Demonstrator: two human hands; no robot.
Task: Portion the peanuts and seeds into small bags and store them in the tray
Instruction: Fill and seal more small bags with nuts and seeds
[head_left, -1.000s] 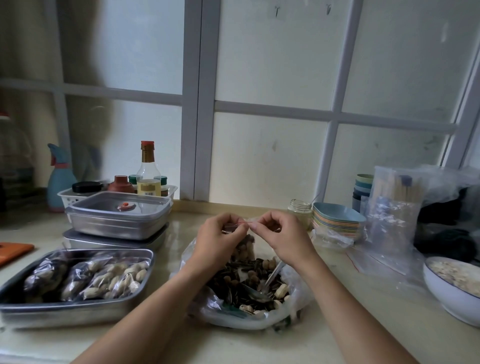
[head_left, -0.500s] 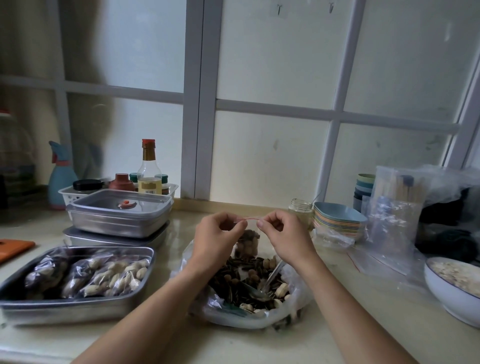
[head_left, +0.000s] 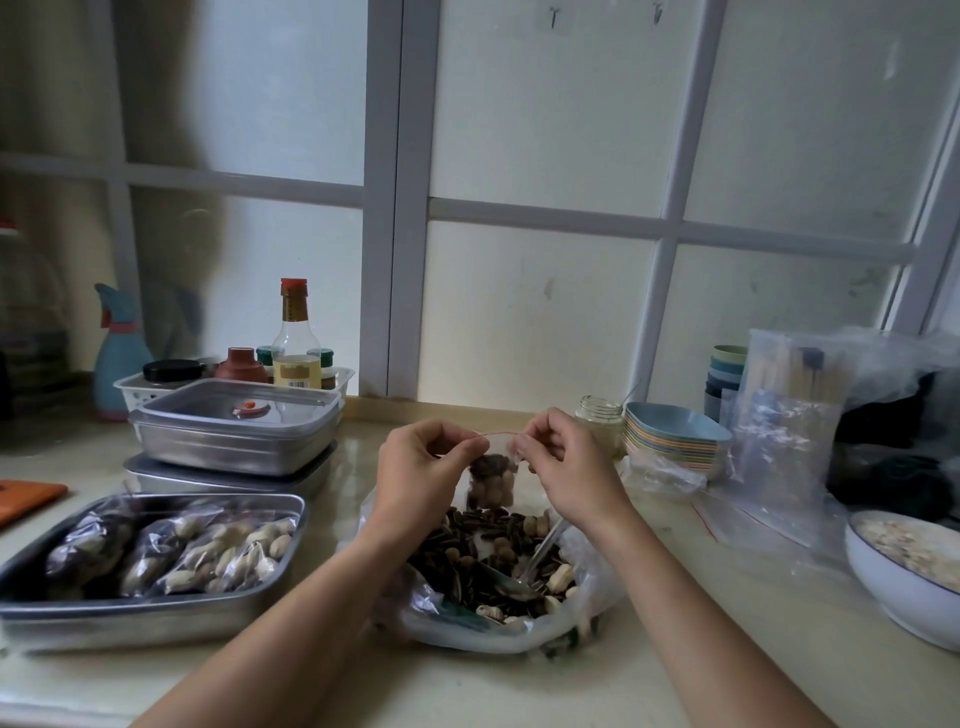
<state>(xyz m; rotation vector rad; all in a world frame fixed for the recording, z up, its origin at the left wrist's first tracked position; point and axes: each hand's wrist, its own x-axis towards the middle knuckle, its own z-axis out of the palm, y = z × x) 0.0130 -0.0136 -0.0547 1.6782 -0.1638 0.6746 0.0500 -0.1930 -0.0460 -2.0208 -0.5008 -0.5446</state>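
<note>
Two hands hold one small bag (head_left: 491, 482) up by its mouth: the left hand (head_left: 421, 462) and the right hand (head_left: 566, 467) each pinch the red-lined top edge between thumb and curled fingers, one at either end of the strip, with the bag hanging between them. It hangs just above the big open bag (head_left: 493, 634) of loose peanuts and seeds on the counter, where a spoon (head_left: 519, 577) lies among the mix. The small bag is about half full, seeds on top and pale nuts beneath, and the step in hand looks like closing its seal. The film is thin, soft and probably slick, so it will sag and fold wherever it is not supported; the load is light but loose and will shift or spill if the mouth tips before it is shut. The stiffened strip at the top is the best place to hold it, pressing along from one end to the other; once sealed, the filled belly gives a firmer hold. The tray (head_left: 135, 626) stands well to the left, with several filled bags (head_left: 228, 551) lying in it and room beside them.
</note>
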